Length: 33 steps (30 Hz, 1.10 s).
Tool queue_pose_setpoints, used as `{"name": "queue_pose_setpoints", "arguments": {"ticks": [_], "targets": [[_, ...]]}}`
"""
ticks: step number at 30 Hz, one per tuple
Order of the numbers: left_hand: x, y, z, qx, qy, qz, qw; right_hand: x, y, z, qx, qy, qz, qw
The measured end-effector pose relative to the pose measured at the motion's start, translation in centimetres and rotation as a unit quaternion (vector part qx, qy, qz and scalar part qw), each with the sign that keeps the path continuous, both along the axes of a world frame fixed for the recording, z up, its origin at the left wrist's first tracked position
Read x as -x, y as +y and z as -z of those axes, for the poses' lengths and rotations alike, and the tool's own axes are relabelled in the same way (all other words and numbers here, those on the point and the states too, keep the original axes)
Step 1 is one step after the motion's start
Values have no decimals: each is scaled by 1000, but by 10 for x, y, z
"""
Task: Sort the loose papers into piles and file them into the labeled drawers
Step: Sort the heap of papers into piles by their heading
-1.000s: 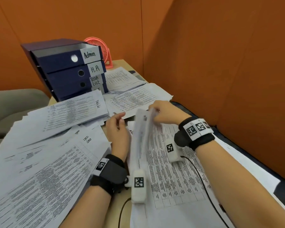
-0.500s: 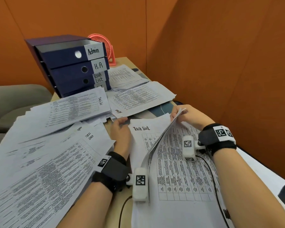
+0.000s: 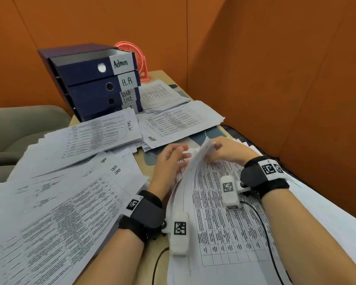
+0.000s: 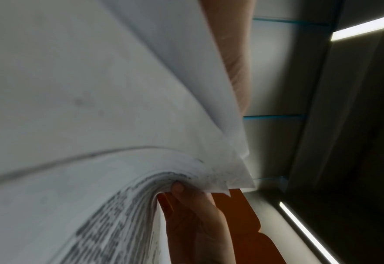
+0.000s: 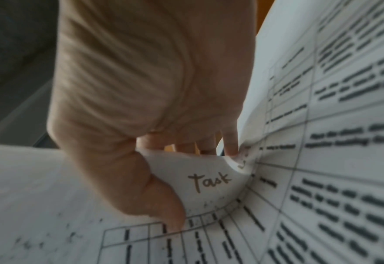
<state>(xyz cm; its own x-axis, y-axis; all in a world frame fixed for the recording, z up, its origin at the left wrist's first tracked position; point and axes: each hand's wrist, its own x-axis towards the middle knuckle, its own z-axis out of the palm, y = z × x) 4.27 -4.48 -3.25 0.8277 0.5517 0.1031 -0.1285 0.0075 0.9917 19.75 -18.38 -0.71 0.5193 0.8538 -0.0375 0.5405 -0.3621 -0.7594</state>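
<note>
Papers [image 3: 224, 219] printed with tables lie in a stack near the desk's front edge, well in front of the labeled drawers [image 3: 95, 83], top sheets [image 3: 195, 159] curled up. Right hand [image 3: 227, 150] pinches their far corner, marked "Task", between thumb and fingers. Left hand [image 3: 169, 161], fingers straight, rests against the sheets' left side.

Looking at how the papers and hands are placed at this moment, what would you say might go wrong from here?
1. The right hand pinches only the top corner of the lifted sheets, which bow steeply; the corner might crease or tear.
2. The left hand is open beside them, so sheets may slip loose.
3. The H.R pile and the Task List pile overlap, so papers could get mixed or slide towards the table edge.
</note>
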Motion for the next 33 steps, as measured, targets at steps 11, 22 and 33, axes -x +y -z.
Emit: {"name": "queue_pose_setpoints", "arguments": {"ticks": [11, 22, 33], "targets": [[0, -1, -6, 80, -42, -43, 995, 7, 9, 2, 27, -22, -7, 999], [-7, 25, 19, -117, 82, -174, 974, -19, -21, 4, -131, 73, 71, 986], [20, -1, -12, 6, 104, 245, 964, -9, -10, -13, -24, -51, 78, 995]]}}
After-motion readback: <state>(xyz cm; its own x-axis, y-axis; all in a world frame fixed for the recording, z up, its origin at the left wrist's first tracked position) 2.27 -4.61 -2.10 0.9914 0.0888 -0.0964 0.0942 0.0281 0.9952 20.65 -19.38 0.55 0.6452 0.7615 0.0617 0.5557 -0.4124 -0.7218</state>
